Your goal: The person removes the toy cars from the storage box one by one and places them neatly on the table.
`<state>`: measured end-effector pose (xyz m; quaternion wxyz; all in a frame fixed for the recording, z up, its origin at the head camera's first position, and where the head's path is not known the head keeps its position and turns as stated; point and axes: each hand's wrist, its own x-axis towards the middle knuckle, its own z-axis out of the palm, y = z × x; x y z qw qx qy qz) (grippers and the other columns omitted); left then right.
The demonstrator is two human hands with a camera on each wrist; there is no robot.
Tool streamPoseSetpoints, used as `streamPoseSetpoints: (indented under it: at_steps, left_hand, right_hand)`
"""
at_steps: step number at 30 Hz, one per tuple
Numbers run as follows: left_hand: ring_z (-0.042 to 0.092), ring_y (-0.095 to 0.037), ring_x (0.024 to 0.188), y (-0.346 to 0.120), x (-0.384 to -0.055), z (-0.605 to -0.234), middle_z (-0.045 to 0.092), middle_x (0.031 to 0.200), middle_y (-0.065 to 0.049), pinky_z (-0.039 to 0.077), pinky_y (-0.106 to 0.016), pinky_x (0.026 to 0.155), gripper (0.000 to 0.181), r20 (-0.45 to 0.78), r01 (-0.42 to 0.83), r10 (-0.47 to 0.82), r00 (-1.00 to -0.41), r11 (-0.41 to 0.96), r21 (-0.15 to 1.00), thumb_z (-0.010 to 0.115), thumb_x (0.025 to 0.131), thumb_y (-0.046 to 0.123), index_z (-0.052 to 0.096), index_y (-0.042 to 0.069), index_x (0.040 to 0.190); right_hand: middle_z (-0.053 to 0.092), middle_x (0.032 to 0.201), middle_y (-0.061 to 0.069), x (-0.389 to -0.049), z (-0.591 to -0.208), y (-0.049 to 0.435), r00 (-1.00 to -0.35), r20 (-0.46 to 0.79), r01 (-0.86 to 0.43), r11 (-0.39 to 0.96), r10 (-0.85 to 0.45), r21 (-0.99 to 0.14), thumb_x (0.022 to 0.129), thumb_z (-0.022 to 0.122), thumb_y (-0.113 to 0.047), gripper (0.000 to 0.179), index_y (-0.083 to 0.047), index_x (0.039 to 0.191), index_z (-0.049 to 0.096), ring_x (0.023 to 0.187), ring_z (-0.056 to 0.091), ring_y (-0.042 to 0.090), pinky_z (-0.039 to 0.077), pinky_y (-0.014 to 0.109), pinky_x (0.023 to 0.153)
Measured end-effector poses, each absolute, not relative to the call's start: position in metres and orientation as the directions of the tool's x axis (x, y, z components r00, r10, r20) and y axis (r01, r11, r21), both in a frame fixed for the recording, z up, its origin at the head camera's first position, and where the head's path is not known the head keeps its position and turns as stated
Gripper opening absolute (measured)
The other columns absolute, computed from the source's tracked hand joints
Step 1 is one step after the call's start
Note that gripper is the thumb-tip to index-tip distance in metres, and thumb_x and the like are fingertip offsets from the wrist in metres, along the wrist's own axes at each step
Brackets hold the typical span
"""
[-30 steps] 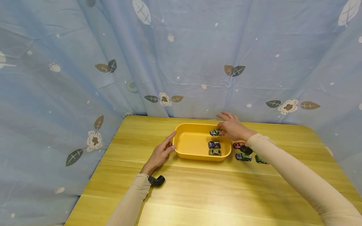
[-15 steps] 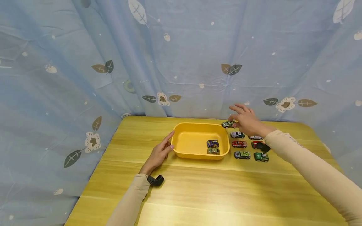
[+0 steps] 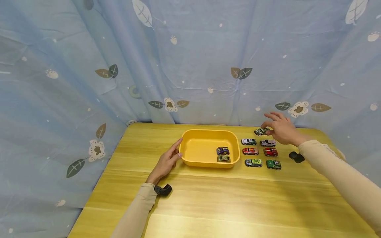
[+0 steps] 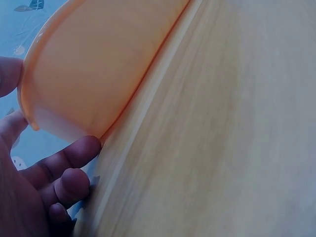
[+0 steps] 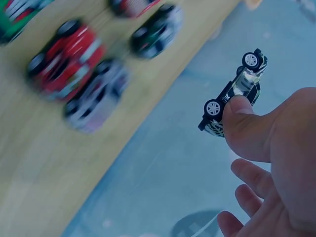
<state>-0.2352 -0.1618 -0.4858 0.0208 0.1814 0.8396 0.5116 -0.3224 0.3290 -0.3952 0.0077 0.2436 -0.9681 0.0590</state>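
My left hand (image 3: 165,163) rests against the left end of a yellow plastic tray (image 3: 190,163), thumb and index finger spread along it. In the left wrist view, digits touch the tray's rim and lower outer wall. With thumb and fingers my right hand (image 3: 282,129) pinches a camouflage-patterned toy car (image 3: 261,131) at the table's back right. That toy car (image 5: 236,94) shows its wheels in the right wrist view, the thumb (image 5: 242,111) pressed on its side. A purple toy car (image 3: 222,151) and an olive toy car (image 3: 224,159) sit inside the tray at its right end.
Right of the tray, toy cars stand in two columns: a white one (image 3: 248,141), an orange-red one (image 3: 250,151), a blue-green one (image 3: 253,162), a silver one (image 3: 268,143), a red one (image 3: 270,152) and a green one (image 3: 274,164). A patterned blue curtain (image 3: 202,59) hangs behind the table.
My right hand has carried the camouflage toy car out of the tray and rightward, past its rim, to the far side of the car columns. The left hand stays at the tray.
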Motion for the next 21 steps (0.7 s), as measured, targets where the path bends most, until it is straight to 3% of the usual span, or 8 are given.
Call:
streamPoseSetpoints:
  at_steps: [6, 13, 21]
  left_hand:
    - [0.055, -0.045, 0.064, -0.16, -0.235, -0.485, 0.064, 0.101, -0.01, 0.046, -0.024, 0.059, 0.061, 0.15, 0.286, 0.33, -0.932, 0.417, 0.863, 0.056, 0.111, 0.016, 0.034, 0.011, 0.167]
    - [0.052, -0.018, 0.059, -0.161, -0.237, -0.482, 0.064, 0.101, -0.019, 0.046, -0.023, 0.059, 0.06, 0.149, 0.3, 0.345, -0.927, 0.444, 0.844, 0.054, 0.112, 0.016, 0.033, 0.011, 0.168]
    - [0.056, -0.04, 0.064, -0.161, -0.235, -0.482, 0.064, 0.103, -0.013, 0.048, -0.024, 0.059, 0.061, 0.136, 0.285, 0.338, -0.931, 0.444, 0.85, 0.055, 0.111, 0.014, 0.033, 0.012, 0.168]
  right_hand:
    - [0.037, 0.161, 0.036, -0.32, -0.407, 0.366, -0.907, 0.02, -0.42, 0.901, -0.42, -0.111, 0.101, 0.069, -0.008, 0.021, -0.007, 0.121, 0.074, 0.149, 0.024, 0.059, 0.027, 0.085, 0.106]
    - [0.037, 0.158, 0.039, -0.315, -0.417, 0.4, -0.927, -0.016, -0.372, 0.924, -0.375, -0.083, 0.1, 0.069, -0.007, 0.021, -0.004, 0.121, 0.074, 0.144, 0.027, 0.063, 0.03, 0.085, 0.104]
    - [0.041, 0.153, 0.041, -0.309, -0.433, 0.423, -0.938, -0.041, -0.341, 0.938, -0.344, -0.063, 0.099, 0.069, -0.007, 0.022, -0.005, 0.12, 0.074, 0.138, 0.032, 0.064, 0.031, 0.082, 0.105]
